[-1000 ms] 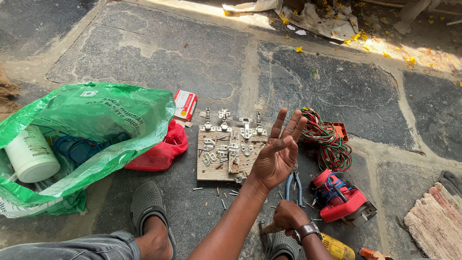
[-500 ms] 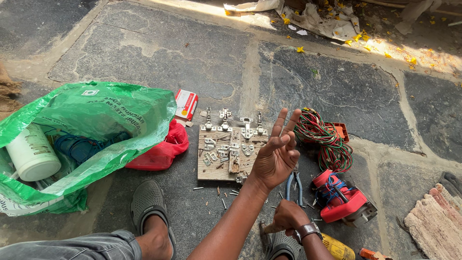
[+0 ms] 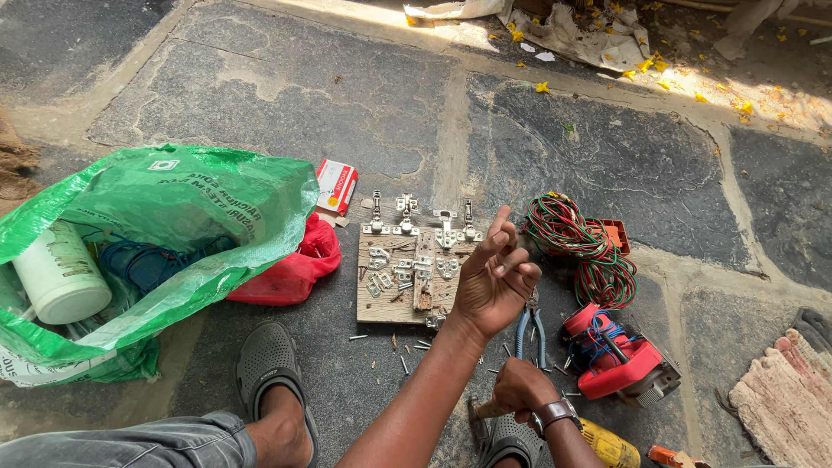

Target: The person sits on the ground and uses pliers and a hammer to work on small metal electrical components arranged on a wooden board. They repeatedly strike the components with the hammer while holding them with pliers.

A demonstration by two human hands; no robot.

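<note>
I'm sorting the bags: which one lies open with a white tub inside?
The big green bag, its mouth gaping left around the white tub. The red bag beside it lies bunched shut.

In front of your sandalled foot [image 3: 270, 374] lies a wooden board [image 3: 400, 295] with metal hinges [image 3: 407, 260] on it, more along its far edge. Loose screws [image 3: 394, 342] lie between the board and you. Left of the board is a plastic bag [image 3: 165, 234] with a tub [image 3: 59, 276] inside; a small box [image 3: 336, 186] sits at its far right corner. Right of the board is a coil of wire [image 3: 576, 247], with pliers [image 3: 530, 329] and a power tool [image 3: 620, 360] nearer you. Your left hand [image 3: 494, 282] hovers over the board's right edge; your right hand [image 3: 520, 390] is below it.
</note>
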